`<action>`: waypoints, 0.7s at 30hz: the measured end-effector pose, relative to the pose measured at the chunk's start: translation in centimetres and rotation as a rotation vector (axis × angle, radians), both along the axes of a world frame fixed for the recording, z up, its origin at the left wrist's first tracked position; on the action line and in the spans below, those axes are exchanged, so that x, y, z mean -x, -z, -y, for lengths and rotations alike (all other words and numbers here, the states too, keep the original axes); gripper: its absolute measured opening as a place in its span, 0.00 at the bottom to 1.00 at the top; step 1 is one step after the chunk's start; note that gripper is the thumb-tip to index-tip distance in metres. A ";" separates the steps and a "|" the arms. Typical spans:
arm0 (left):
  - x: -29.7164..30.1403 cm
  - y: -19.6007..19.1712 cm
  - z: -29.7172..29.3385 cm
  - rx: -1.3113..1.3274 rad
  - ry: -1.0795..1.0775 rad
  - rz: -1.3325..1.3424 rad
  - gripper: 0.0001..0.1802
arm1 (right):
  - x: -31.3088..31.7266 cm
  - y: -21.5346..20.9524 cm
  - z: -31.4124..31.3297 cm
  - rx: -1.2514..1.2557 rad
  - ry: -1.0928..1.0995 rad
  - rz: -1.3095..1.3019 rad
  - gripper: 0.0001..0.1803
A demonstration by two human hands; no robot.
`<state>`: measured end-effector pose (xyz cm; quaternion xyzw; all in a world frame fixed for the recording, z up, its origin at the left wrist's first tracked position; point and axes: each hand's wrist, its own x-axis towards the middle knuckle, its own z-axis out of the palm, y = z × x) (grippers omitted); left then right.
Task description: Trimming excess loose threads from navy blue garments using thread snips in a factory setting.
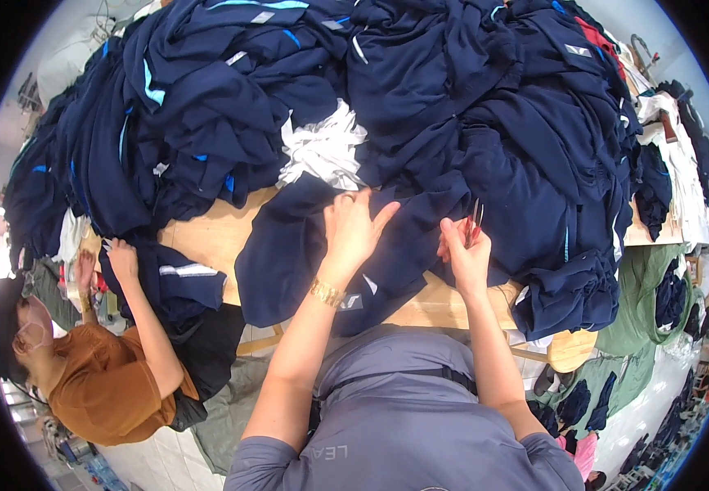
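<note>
A navy garment (297,254) is spread over the wooden table in front of me, with a small grey patch near its lower edge. My left hand (353,222) lies on this cloth, thumb held apart from the fingers, with nothing gripped. In my right hand (465,250) is a small pair of scissors (475,221) with red on it, blades pointing up and away from me. Just beyond my left hand sits a heap of white strips (323,147).
Large piles of navy garments (207,90) cover the far side of the wooden table (215,233). A bundled navy garment (567,299) lies at the right edge, above a wooden stool (571,348). At left, a person in a brown shirt (109,376) handles another navy garment (175,274).
</note>
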<state>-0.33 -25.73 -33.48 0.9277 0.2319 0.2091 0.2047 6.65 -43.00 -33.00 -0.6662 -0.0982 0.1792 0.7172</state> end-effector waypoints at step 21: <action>3.3 -5.4 3.7 1.546 -0.017 0.680 0.15 | 2.1 -4.4 0.5 0.271 -0.194 0.355 0.18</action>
